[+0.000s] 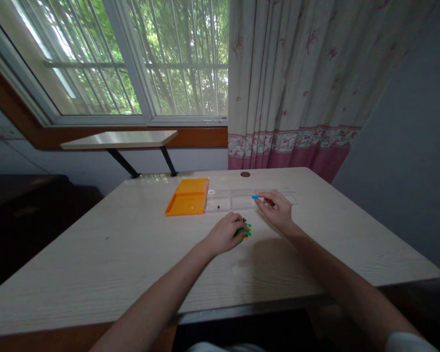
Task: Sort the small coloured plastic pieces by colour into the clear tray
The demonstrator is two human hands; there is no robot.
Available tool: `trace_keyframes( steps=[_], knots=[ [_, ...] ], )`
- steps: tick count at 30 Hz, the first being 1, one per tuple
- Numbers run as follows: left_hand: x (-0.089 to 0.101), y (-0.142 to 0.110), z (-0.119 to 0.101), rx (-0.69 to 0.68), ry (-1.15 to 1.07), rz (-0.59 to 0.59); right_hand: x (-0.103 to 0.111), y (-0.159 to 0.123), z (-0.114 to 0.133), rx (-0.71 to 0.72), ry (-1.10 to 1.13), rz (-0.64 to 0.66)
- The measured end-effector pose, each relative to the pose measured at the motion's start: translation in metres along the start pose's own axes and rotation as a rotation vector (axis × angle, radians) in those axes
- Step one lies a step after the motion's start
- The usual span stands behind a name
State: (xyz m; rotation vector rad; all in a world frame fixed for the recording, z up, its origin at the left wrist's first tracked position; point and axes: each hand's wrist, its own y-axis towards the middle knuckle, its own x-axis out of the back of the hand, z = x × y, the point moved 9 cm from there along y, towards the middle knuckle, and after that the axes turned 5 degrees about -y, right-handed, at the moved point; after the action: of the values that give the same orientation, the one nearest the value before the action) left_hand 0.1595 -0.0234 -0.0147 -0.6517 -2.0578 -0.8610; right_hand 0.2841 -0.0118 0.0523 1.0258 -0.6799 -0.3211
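Between the thumb and fingertips of my right hand is a small blue brick, held just over the clear compartment tray. My left hand is closed around a cluster of small green and yellow bricks, close to the table top. My fingers hide part of the cluster, so I cannot tell whether its pieces are joined. A tiny dark piece lies in the tray's left part. The tray adjoins an open orange case on its left.
The pale wooden table stands by a window and a flowered curtain. A round brown disc lies near its back edge. At the back left, a raised shelf rests on black legs. A small dark mark shows at left.
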Motion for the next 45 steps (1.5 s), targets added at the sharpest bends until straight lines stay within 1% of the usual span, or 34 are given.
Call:
trace_keyframes(
  steps=[5, 9, 13, 17, 22, 26, 30, 32, 34, 38, 41, 43, 45],
  knots=[
    [0.000, 0.000, 0.000, 0.000, 0.011, 0.008, 0.001, 0.000, 0.001, 0.017, 0.001, 0.001],
    [0.000, 0.001, -0.002, -0.012, 0.007, 0.016, -0.005, -0.001, -0.006, -0.008, -0.004, 0.039],
    [0.003, 0.002, -0.003, -0.012, 0.010, -0.004, -0.023, -0.004, -0.021, -0.021, -0.069, 0.157],
    [0.007, 0.002, -0.004, -0.008, 0.002, -0.021, -0.043, -0.009, -0.043, -0.083, -0.191, 0.281],
    [0.011, 0.002, -0.002, 0.002, -0.005, -0.034, -0.061, -0.015, -0.054, -0.113, -0.270, 0.383],
    [0.013, 0.002, 0.000, 0.025, -0.004, -0.040, -0.065, -0.016, -0.060, -0.135, -0.315, 0.414],
    [0.016, 0.002, 0.005, 0.054, -0.050, -0.081, -0.057, -0.014, -0.063, -0.145, -0.310, 0.403],
    [0.019, 0.001, 0.009, 0.076, -0.092, -0.123, -0.052, -0.013, -0.059, -0.131, -0.281, 0.391],
    [0.022, 0.001, 0.015, 0.114, -0.149, -0.175, -0.049, -0.014, -0.050, -0.086, -0.214, 0.404],
    [0.028, -0.001, 0.035, 0.241, -0.270, -0.301, -0.057, -0.023, -0.017, 0.056, -0.036, 0.516],
    [0.028, -0.004, 0.050, 0.328, -0.355, -0.368, -0.065, -0.031, 0.004, 0.118, 0.019, 0.573],
    [0.026, -0.005, 0.057, 0.360, -0.415, -0.387, -0.067, -0.034, 0.011, 0.123, 0.013, 0.567],
    [0.024, -0.006, 0.061, 0.375, -0.460, -0.394, -0.065, -0.033, 0.012, 0.113, 0.013, 0.535]
  ],
)
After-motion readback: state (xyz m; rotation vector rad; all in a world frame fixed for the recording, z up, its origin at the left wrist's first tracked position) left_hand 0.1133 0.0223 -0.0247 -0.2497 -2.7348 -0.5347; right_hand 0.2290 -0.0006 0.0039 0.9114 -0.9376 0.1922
